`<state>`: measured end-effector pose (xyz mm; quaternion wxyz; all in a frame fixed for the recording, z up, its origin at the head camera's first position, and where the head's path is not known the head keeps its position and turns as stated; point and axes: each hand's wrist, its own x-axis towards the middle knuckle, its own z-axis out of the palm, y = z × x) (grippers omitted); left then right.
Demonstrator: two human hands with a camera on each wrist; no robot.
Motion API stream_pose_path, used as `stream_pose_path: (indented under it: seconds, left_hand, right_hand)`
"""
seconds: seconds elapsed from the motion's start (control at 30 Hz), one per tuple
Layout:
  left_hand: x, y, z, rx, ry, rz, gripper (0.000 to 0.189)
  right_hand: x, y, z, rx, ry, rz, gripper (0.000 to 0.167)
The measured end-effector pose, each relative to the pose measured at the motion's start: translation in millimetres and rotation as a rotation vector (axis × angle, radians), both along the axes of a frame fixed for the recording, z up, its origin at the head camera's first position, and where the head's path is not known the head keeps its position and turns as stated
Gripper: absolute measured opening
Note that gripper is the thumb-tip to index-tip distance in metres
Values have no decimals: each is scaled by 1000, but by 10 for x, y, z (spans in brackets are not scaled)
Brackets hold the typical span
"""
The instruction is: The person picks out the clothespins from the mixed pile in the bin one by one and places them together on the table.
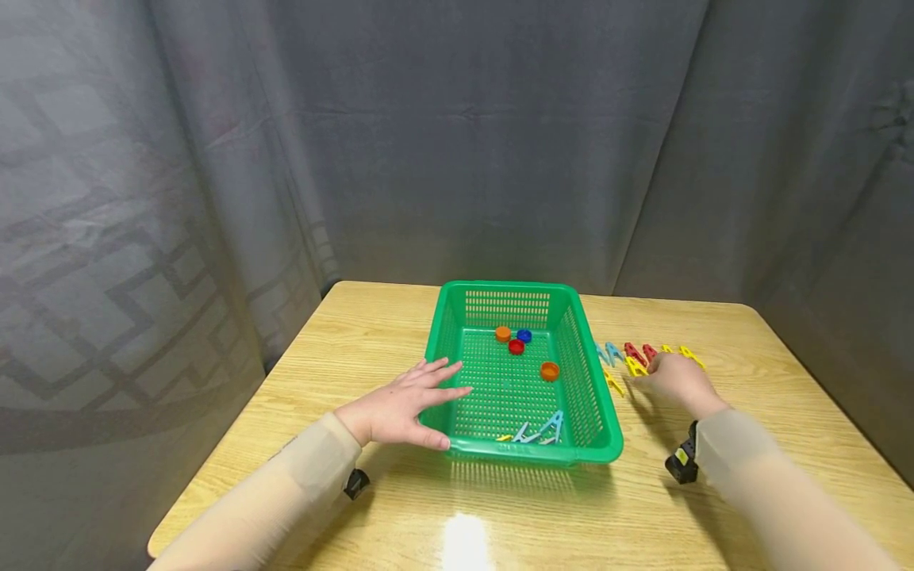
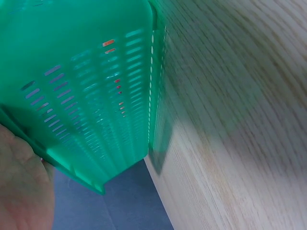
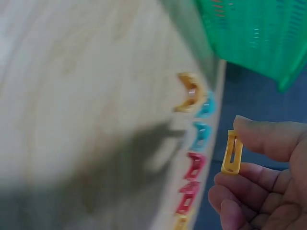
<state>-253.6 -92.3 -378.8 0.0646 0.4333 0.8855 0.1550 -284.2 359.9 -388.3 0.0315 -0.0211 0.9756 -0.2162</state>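
Observation:
A yellow clothespin [image 3: 232, 153] is pinched between the thumb and fingers of my right hand [image 1: 678, 381], raised over the table at the basket's right. Beside it on the tabletop lie more clothespins: light blue [image 1: 614, 354], red [image 1: 634, 354] and yellow [image 1: 691, 357] ones in a row, plus a yellow one [image 1: 612, 383] nearer the basket. My left hand [image 1: 400, 404], fingers spread, rests at the near left corner of the green plastic basket [image 1: 514, 452]. Inside, near its front wall, are light blue clothespins [image 1: 555, 426] and a partly hidden yellow one [image 1: 504, 438].
Toward the back of the basket floor sit an orange cap [image 1: 503, 334], a blue cap [image 1: 524, 336] and a red cap [image 1: 516, 346], with another orange cap [image 1: 550, 371] closer. Grey curtains [image 1: 464, 159] hang behind the wooden table [image 1: 357, 333].

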Motion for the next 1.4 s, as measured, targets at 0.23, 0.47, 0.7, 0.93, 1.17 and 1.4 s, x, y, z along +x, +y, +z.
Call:
stream_pose_path:
  seconds: [0.23, 0.47, 0.7, 0.93, 1.17, 1.4]
  left_hand:
    - [-3, -4, -9, 10, 1, -6, 79]
    - [3, -3, 3, 9, 7, -13, 78]
    - [5, 9, 13, 0, 13, -9, 78]
    - [8, 6, 20, 3, 14, -10, 78]
    - [3, 7, 20, -1, 17, -8, 78]
    - [-2, 9, 0, -1, 18, -2, 78]
  right_hand:
    - [-52, -9, -111, 33, -78, -16, 33]
    - [-89, -15, -163, 17, -121, -34, 33]
    - [-120, -22, -170, 12, -149, -28, 34]
    - [-142, -32, -164, 36, -205, -50, 36]
    - [-134, -28, -119, 39, -228, -44, 37]
    - [-134, -20, -6, 79, -219, -4, 36]
